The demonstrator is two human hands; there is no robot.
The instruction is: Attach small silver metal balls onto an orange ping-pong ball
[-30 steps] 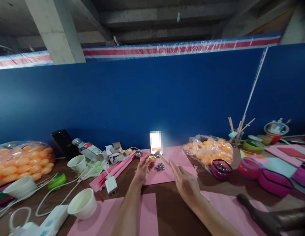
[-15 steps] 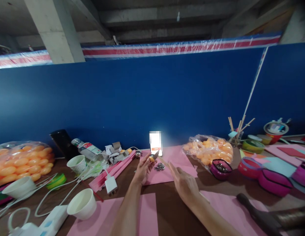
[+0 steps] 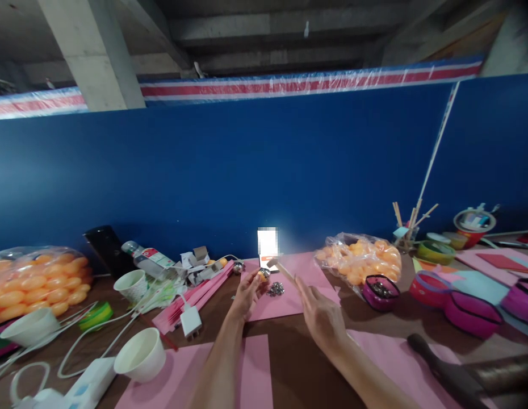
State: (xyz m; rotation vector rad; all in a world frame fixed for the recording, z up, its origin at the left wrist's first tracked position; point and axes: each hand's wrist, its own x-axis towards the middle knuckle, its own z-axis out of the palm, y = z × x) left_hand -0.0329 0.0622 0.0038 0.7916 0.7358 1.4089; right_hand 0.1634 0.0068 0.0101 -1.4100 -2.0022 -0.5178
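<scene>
Near the middle of the table, my left hand (image 3: 247,295) is closed round a small orange ball (image 3: 263,276) whose top looks dark and shiny. My right hand (image 3: 321,312) grips a thin wooden-handled tool (image 3: 286,271); its dark tip points left, just above and right of the ball, apart from it. A pile of small metallic pieces (image 3: 276,289) lies between the hands on a pink sheet (image 3: 306,284). Behind them a lit phone (image 3: 268,244) stands upright against the blue panel.
Bags of orange balls (image 3: 42,281) (image 3: 366,258) lie left and right. White cups (image 3: 140,355), cables and a power strip (image 3: 91,383) crowd the left. Magenta containers (image 3: 472,315) and a dark-handled object (image 3: 443,369) are at the right.
The tool's tip has lifted away from the ball and now shows in front of the phone. My left hand still holds the ball in nearly the same place.
</scene>
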